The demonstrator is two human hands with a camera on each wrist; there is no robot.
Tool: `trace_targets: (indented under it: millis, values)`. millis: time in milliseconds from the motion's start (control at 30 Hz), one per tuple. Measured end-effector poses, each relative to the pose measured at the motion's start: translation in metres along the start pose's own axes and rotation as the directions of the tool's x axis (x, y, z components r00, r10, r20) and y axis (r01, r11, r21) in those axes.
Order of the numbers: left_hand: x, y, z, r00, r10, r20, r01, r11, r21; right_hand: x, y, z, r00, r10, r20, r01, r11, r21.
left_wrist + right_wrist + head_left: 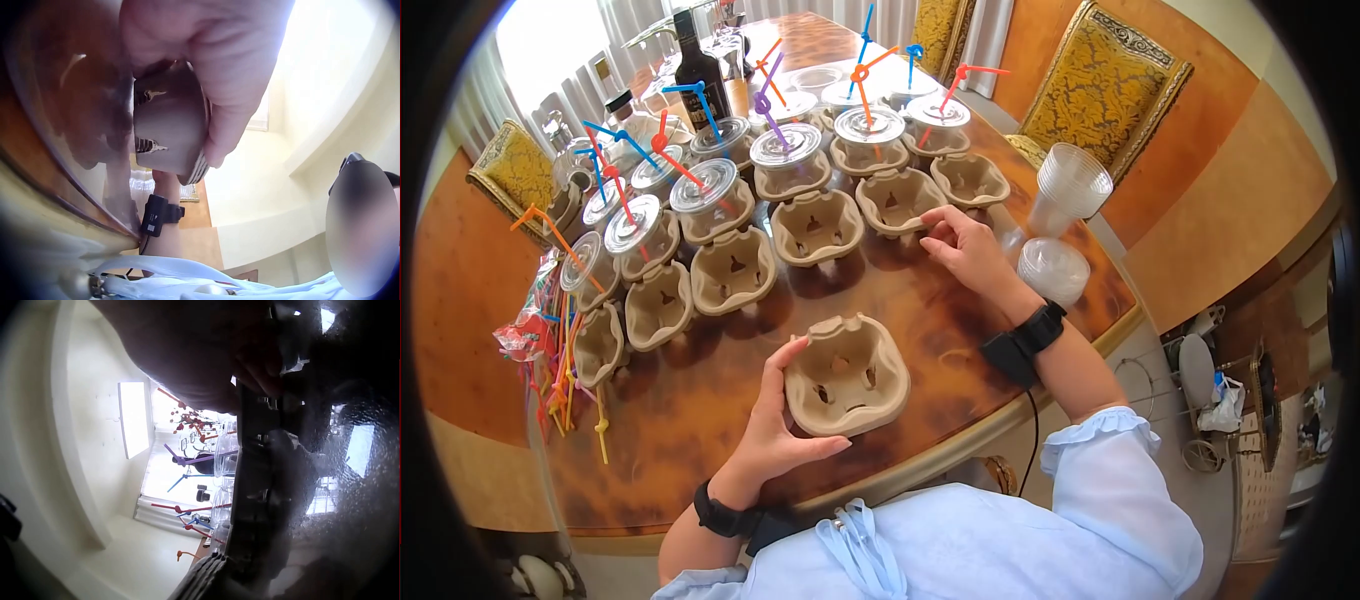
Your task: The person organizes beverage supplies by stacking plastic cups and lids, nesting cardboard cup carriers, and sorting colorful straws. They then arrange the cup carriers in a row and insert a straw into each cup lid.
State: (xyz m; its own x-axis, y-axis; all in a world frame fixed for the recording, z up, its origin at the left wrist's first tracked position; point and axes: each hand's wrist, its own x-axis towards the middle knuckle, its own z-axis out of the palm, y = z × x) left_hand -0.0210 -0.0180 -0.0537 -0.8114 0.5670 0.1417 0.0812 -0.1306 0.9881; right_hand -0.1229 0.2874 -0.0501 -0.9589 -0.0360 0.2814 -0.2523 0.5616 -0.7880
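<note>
My left hand [775, 430] holds a brown moulded-cardboard cup holder [847, 375] near the table's front edge, thumb and fingers spread round its sides. In the left wrist view, layered rims [199, 167] show that several holders are nested in this stack. My right hand [972, 258] is at the near right corner of another cardboard holder [903, 202] in the front row. Its index fingertip meets the rim, with the thumb below at the outer side. The right wrist view shows these fingers [259, 365] dark against the holder row.
Behind the front row of holders stand lidded plastic cups [788, 146] with knotted straws. Stacked clear cups [1072, 185] and lids [1054, 270] are at the right edge. Loose straws [570, 370] lie at the left, bottles [700, 75] farther back. A cable [1032, 440] hangs from my right wrist.
</note>
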Motion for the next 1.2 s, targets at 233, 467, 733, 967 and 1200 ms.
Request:
trace_targets:
  millis: [233, 467, 733, 967, 1200]
  values:
    - [0.001, 0.001, 0.002, 1.0, -0.008, 0.014, 0.008, 1.0, -0.03, -0.014, -0.004, -0.013, 0.996, 0.055, -0.072, -0.043, 0.987, 0.156]
    - [-0.001, -0.003, 0.004, 0.999, 0.022, 0.028, -0.025, 0.996, 0.084, -0.045, -0.038, -0.093, 0.775, -0.473, -0.419, 0.137, 0.773, -0.619]
    - [-0.004, 0.003, 0.001, 0.996, -0.006, 0.09, -0.013, 0.977, 0.211, -0.031, 0.018, -0.158, 0.928, -0.185, -0.323, -0.163, 0.578, -0.8]
    - [-0.007, 0.005, 0.001, 0.991, -0.025, 0.13, 0.006, 0.989, 0.149, -0.03, -0.007, -0.166, 0.949, 0.027, -0.313, -0.204, 0.811, -0.549]
    - [-0.009, 0.003, -0.006, 0.98, -0.027, 0.196, -0.001, 0.99, 0.141, -0.029, -0.008, -0.176, 0.924, -0.119, -0.364, -0.096, 0.847, -0.522]
